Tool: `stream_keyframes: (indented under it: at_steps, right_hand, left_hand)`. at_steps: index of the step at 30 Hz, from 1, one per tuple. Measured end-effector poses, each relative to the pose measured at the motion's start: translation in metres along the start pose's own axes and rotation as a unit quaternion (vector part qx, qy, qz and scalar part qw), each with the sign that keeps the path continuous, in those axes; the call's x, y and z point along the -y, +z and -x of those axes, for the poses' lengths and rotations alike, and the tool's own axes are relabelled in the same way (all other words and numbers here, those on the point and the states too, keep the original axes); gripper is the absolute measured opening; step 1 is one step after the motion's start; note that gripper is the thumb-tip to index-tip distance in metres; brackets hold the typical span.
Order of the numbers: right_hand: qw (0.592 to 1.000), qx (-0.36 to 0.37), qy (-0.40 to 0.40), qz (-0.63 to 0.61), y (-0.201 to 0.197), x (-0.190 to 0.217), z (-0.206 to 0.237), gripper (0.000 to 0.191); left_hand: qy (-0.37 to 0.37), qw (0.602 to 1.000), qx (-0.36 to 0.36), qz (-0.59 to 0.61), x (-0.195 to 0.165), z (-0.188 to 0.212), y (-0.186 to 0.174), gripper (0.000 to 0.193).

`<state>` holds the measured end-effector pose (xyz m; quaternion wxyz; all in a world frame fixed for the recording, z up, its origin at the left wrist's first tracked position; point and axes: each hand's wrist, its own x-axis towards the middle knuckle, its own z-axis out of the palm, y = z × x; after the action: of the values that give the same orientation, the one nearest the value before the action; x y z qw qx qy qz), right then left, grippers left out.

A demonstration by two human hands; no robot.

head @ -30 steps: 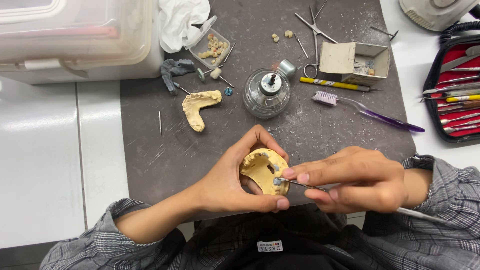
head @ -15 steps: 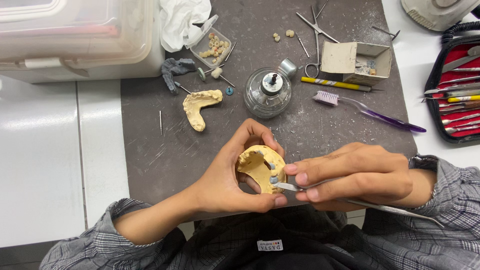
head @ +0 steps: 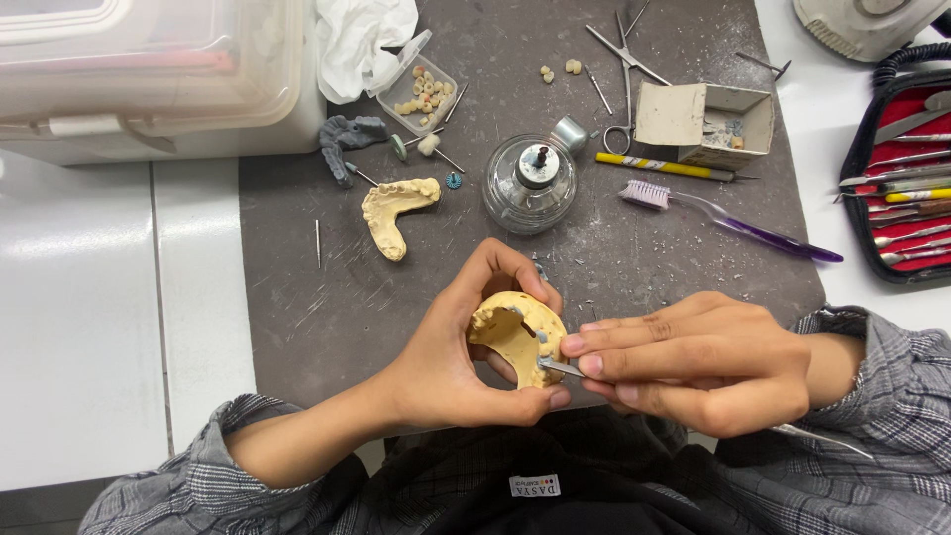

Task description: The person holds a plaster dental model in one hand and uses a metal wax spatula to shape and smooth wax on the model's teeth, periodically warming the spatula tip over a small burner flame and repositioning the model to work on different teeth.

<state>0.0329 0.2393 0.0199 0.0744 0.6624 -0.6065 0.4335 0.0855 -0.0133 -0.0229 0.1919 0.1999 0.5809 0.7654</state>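
My left hand cups a yellow plaster dental cast shaped like a jaw arch, holding it just above the near edge of the dark mat. My right hand pinches a thin metal hand instrument, its tip touching the right side of the cast. The tool's other end sticks out past my right wrist. A second yellow cast lies on the mat to the upper left.
A glass spirit lamp stands behind the hands. A purple toothbrush, scissors, a yellow pen, a small cardboard box and a tray of loose teeth lie beyond. A red instrument case is far right, a plastic bin far left.
The cast and both hands stay in nearly the same place. The tool tip has shifted slightly lower along the cast's right side.
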Motion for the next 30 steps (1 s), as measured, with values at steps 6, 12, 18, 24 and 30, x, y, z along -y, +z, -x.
stream_keyframes:
  at_steps: [6, 12, 18, 24, 30]
  right_hand:
    - [1.0, 0.007, -0.003, -0.004, -0.002, 0.001, -0.002, 0.018]
    - [1.0, 0.004, -0.018, 0.0, -0.003, 0.0, -0.005, 0.016]
    - [1.0, -0.012, 0.001, -0.005, 0.0, 0.0, -0.006, 0.019]
    - [0.975, -0.17, 0.119, -0.075, 0.017, -0.009, 0.013, 0.018]
    - [0.947, -0.201, 0.24, -0.078, 0.019, -0.014, 0.037, 0.021]
  left_hand:
    - [-0.01, 0.999, 0.004, 0.031, 0.003, 0.0, 0.0, 0.064]
    - [-0.013, 0.999, 0.011, 0.043, 0.003, 0.0, 0.0, 0.064]
    - [-0.019, 0.999, 0.01, 0.043, 0.001, -0.002, -0.001, 0.064]
    - [-0.057, 0.995, -0.042, 0.077, -0.003, -0.004, 0.004, 0.065]
    - [-0.013, 0.992, -0.036, 0.118, -0.008, -0.006, 0.004, 0.071]
